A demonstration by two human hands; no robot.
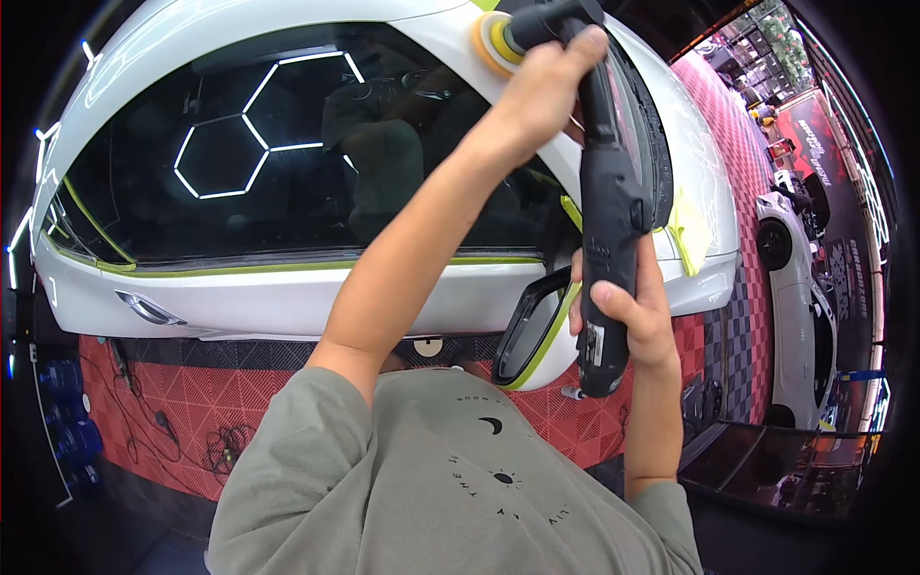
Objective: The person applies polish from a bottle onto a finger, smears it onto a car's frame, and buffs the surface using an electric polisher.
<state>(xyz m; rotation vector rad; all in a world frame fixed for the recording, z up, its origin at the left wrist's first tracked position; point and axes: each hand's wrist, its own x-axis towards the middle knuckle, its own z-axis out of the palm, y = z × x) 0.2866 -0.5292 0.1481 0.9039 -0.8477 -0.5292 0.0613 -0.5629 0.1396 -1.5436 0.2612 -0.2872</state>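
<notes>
A black car polisher [606, 216] stretches across the right half of the head view, its handle end toward me. My left hand [551, 91] grips it up by the head, thumb over the top. Round the rear of its body my right hand [632, 311] is closed, thumb along the side. The yellow and orange polishing pad [495, 43] lies at the white painted pillar beside the windscreen of the car [345, 297]; whether it presses on the paint I cannot tell. Green masking tape [316, 263] runs along the side window's lower edge.
The side mirror [537, 331], edged with green tape, juts out below the polisher. A yellow cloth [688, 230] lies on the bonnet. Cables [225, 446] lie on the red tiled floor [287, 412]. Blue water bottles [72, 422] stand at left; another car [800, 316] is at right.
</notes>
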